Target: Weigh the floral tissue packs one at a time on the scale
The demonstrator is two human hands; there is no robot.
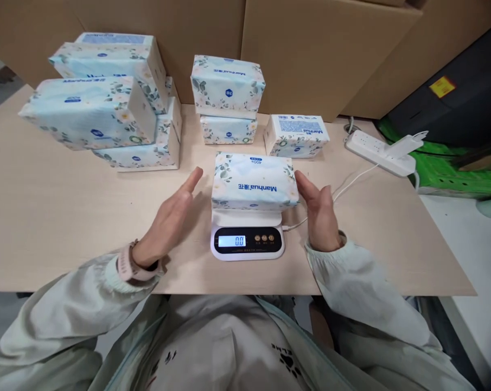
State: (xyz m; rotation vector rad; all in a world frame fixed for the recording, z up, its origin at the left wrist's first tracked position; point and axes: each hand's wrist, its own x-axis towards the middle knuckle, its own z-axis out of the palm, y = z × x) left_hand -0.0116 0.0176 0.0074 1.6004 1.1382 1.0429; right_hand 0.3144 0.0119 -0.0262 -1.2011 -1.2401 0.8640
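A tissue pack [254, 179] with a pale blue floral wrapper sits over the white digital scale [247, 218], whose lit display [231, 241] reads 0.0. My left hand [171, 220] is held edge-on to the left of the pack, fingers stretched out, with a gap between them. On the other side, my right hand [321, 212] has its fingers extended, the tips right at the pack's right end; whether they touch it I cannot tell. Neither hand grips anything. The scale's platform is mostly hidden under the pack.
More tissue packs [94, 117] are piled at the left rear. Two stacked packs [228, 87] and a single pack [297, 136] stand behind the scale. A white power strip [379, 152] lies at right, with a cable [357, 178] to the scale. Cardboard [310, 54] lines the table's back.
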